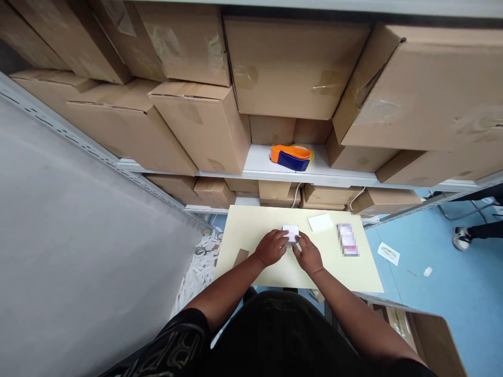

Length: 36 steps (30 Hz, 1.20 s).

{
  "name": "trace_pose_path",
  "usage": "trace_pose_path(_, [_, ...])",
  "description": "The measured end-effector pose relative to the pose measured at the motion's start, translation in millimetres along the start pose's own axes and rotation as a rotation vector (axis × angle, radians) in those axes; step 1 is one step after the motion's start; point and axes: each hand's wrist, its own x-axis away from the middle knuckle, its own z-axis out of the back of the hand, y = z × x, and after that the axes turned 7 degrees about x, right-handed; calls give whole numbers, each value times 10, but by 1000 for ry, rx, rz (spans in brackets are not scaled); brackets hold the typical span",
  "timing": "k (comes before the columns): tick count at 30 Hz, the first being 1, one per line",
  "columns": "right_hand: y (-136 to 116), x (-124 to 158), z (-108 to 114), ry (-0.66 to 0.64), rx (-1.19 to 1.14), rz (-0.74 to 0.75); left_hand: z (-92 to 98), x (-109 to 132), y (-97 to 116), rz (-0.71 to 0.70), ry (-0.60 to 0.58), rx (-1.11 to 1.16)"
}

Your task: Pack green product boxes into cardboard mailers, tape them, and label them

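Note:
A small white box (291,231) sits on the pale yellow table (251,222), gripped between both hands. My left hand (272,247) is closed on its left side, fingertips at the near left edge. From the right, my right hand (307,253) has its fingers curled against the box's right and near sides. Faint marks show on the top of the box, too small to read. Just right of the hands lies a flat white pad or stack of paper (320,222). Beyond that is a blurred-out purple and white item (348,240).
Shelves hold many cardboard boxes (294,68); an orange and blue tape dispenser (291,157) rests on one. A brown cardboard piece (241,257) lies at the table's left. White scraps (196,277) cover the floor by the wall. An open carton (432,340) stands lower right; another person's foot (461,238) shows beyond.

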Motion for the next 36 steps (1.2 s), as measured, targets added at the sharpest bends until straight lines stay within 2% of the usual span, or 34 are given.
trace_pose_path(2, [10,28,-5,-50,-102,-79,-108,51,29,106,84,100])
trace_pose_path(5, [56,106,-83,-101,-271,-294,-328,121,32,385,264,323])
trace_pose_path(7, [102,148,-174,-169,-318,-388,-461,139,-2,597,276,476])
trace_pose_path(9, [140,151,-269,-271,-323,-398,-542,127,-57,722,199,592])
trace_pose_path(11, [149,99,-347,-336,-318,-378,-549,91,-117,726,139,667])
trace_pose_path(13, [116,-2,-400,-349,-325,-361,-483,44,-175,687,139,696])
trace_pose_path(21, [-304,-628,-629,-480,-380,-325,105,-78,-517,803,248,594])
trace_pose_path(25, [-504,-951,-777,-538,-362,-318,295,-87,-734,841,296,540])
trace_pose_path(30, [-614,-1196,-886,-545,-322,-323,367,-56,-902,810,324,551])
trace_pose_path(33, [-599,-1215,-938,-534,-304,-342,358,-12,-955,773,294,570])
trace_pose_path(36, [-548,-1151,-983,-529,-307,-376,339,68,-1004,821,275,579])
